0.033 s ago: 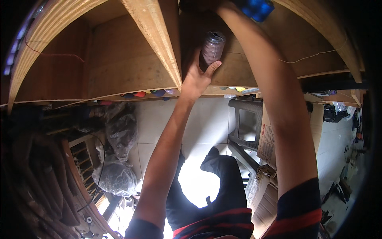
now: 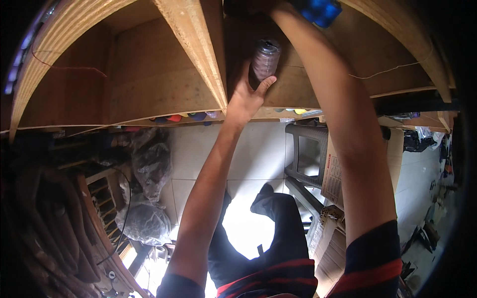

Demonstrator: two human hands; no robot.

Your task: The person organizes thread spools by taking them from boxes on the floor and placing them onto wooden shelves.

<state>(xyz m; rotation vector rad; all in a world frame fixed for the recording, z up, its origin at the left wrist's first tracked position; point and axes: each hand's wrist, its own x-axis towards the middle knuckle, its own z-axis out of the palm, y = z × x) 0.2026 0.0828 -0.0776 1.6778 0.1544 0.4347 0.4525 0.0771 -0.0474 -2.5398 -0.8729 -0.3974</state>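
Note:
My left hand (image 2: 247, 102) is closed around the lower part of a mauve-brown thread spool (image 2: 266, 62), its thumb lying along the side. The spool stands nearly upright over the bare board of a wooden shelf compartment (image 2: 293, 92), its dark end with a hole facing up. My right arm (image 2: 343, 99) reaches past it, deep into the same compartment. At the top edge my right hand (image 2: 263, 6) is lost in dark shadow, so its fingers and anything in them are hidden. Shiny blue spools (image 2: 322, 11) lie beside the right wrist.
A wooden divider (image 2: 194, 47) rises left of my left hand. Coloured spools (image 2: 186, 116) show below the shelf edge. Under the shelf are a dark plastic stool (image 2: 305, 129), cardboard boxes (image 2: 333, 174) and clear plastic bags (image 2: 144, 221). Loose threads (image 2: 382, 73) hang over the shelf's boards.

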